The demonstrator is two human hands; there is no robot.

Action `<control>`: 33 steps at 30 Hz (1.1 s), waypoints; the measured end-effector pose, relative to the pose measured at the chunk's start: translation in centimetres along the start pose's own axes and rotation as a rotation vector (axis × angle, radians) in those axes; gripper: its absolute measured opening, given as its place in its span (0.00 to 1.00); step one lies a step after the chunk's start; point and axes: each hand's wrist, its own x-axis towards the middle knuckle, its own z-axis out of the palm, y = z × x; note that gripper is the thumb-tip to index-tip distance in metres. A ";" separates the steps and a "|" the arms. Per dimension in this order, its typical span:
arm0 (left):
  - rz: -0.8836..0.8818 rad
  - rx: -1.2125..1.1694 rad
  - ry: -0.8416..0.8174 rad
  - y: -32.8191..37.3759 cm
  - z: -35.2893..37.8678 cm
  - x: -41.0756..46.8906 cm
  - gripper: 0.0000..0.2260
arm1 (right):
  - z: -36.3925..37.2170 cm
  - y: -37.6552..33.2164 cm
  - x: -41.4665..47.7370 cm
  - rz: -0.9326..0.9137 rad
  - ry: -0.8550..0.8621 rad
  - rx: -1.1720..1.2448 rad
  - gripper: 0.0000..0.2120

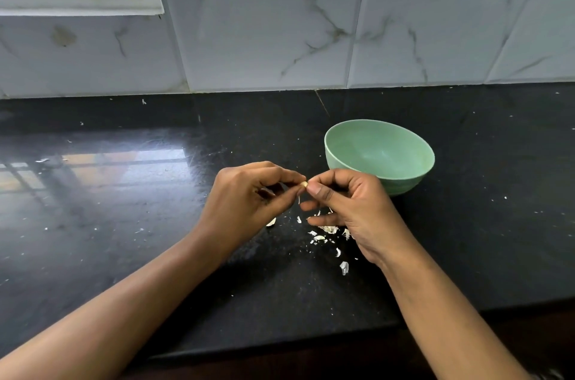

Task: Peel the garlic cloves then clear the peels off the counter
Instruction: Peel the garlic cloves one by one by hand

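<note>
A small pale garlic clove (304,184) is pinched between both hands above the black counter (124,224). My left hand (249,193) holds it with curled fingers, and my right hand (345,208) pinches its tip with thumb and forefinger. Most of the clove is hidden by the fingers. White garlic peels (326,233) lie scattered on the counter below and to the right of my hands. One paler piece (271,222) shows under my left hand; whether it is a clove or a peel I cannot tell.
A green bowl (378,133) stands just behind my right hand; I see nothing inside it. A marble-tiled wall (280,21) backs the counter. The counter's front edge (280,345) runs below my forearms.
</note>
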 end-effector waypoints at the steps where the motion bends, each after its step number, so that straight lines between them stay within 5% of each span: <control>1: 0.003 0.002 -0.004 0.0 0.0 0.0 0.06 | 0.0 0.0 0.0 -0.007 -0.003 -0.018 0.05; 15: -0.001 -0.067 -0.020 0.1 0.2 -0.1 0.05 | 0.8 0.4 0.0 -0.076 0.073 -0.169 0.09; 20: -0.242 -0.383 0.022 1.0 0.3 -0.1 0.05 | 0.8 0.4 -0.1 -0.016 0.047 -0.168 0.07; 25: -0.523 -0.736 0.151 1.0 0.0 0.8 0.06 | 0.0 1.0 0.0 -0.111 0.160 -0.429 0.07; 29: -0.721 -0.845 0.085 0.5 0.0 1.1 0.05 | -0.4 1.2 0.0 -0.293 0.197 -0.588 0.06; 33: -0.794 -0.873 0.038 0.2 0.0 1.2 0.03 | -0.5 0.9 -0.4 -0.283 0.175 -0.581 0.10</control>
